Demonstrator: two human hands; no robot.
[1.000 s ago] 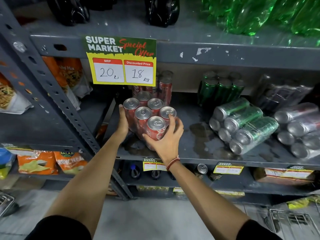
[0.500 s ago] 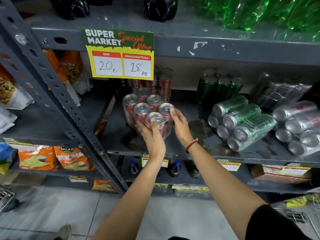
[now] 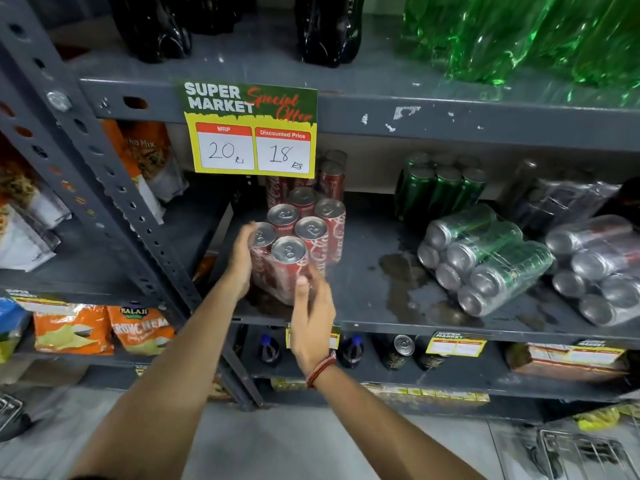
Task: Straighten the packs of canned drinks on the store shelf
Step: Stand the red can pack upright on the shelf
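Observation:
A shrink-wrapped pack of red cola cans [image 3: 304, 237] stands upright near the front left of the grey shelf [image 3: 381, 317]. My left hand [image 3: 242, 261] lies flat against the pack's left side. My right hand [image 3: 311, 313] is at the pack's front lower corner, fingers together and slightly blurred, touching or just off the wrap. A pack of green cans [image 3: 485, 258] lies on its side to the right. A silver can pack [image 3: 599, 268] lies tipped beyond it. An upright green pack [image 3: 440, 188] and more red cans [image 3: 329, 178] stand at the back.
A price sign [image 3: 251, 129] hangs from the upper shelf's edge above the red pack. A dark wet stain [image 3: 405, 282] spreads on the shelf between the packs. A slotted upright post [image 3: 114, 188] stands left, with snack bags [image 3: 104, 330] beyond. Bottles fill the upper and lower shelves.
The red pack has been turned and pushed further back. My left hand moved from its front to its left side. My right hand came from its right side down to its front corner.

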